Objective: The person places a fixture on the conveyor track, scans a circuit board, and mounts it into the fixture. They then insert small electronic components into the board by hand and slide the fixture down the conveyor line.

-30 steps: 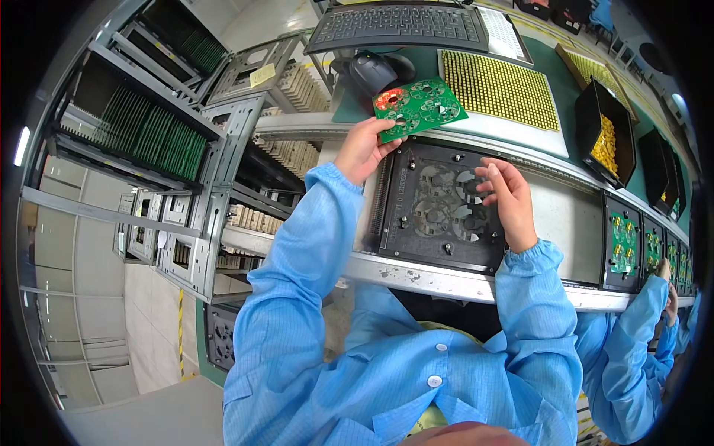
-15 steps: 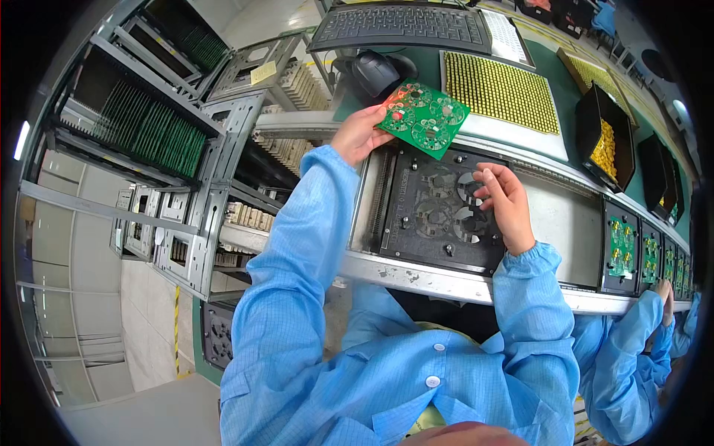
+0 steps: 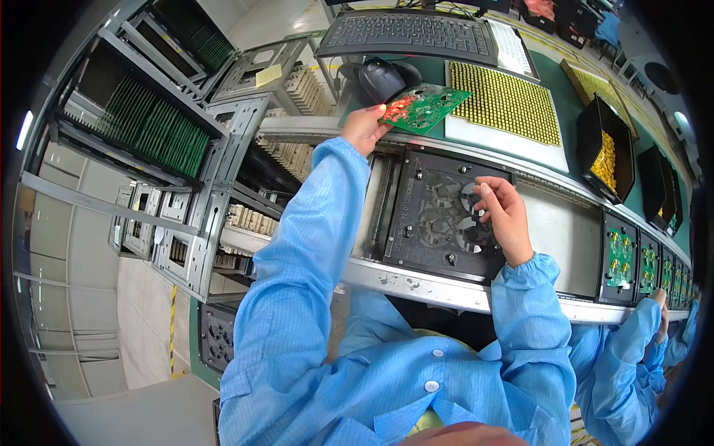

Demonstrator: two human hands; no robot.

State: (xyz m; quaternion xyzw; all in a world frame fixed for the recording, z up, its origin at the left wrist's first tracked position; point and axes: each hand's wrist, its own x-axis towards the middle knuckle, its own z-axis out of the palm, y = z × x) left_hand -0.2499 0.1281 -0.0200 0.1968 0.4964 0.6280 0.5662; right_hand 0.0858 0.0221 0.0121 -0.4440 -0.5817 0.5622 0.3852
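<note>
My left hand [image 3: 363, 129] grips a green circuit board [image 3: 427, 108] by its left corner, thumb on top. The board is tilted over the far edge of the conveyor, with a reddish light on its left part. Below it lies a black fixture plate [image 3: 416, 241] with round cutouts and small knobs, resting on the conveyor. Over the plate's right side hovers my right hand [image 3: 507, 215], its fingers curled and the thumb close to the index fingertip. Whatever it may pinch is too small to make out.
Behind the conveyor are a mouse [image 3: 380, 79], a keyboard [image 3: 409, 31], a tray of small yellow parts [image 3: 509, 102] and a black bin [image 3: 606, 152]. Loaded fixtures [image 3: 619, 253] line the right, near another person's hand [image 3: 660, 308]. Board racks [image 3: 141, 111] stand left.
The circuit board has tipped to a flatter angle towards my view, and my left hand has shifted slightly. My right hand stays over the plate, nearly unmoved.
</note>
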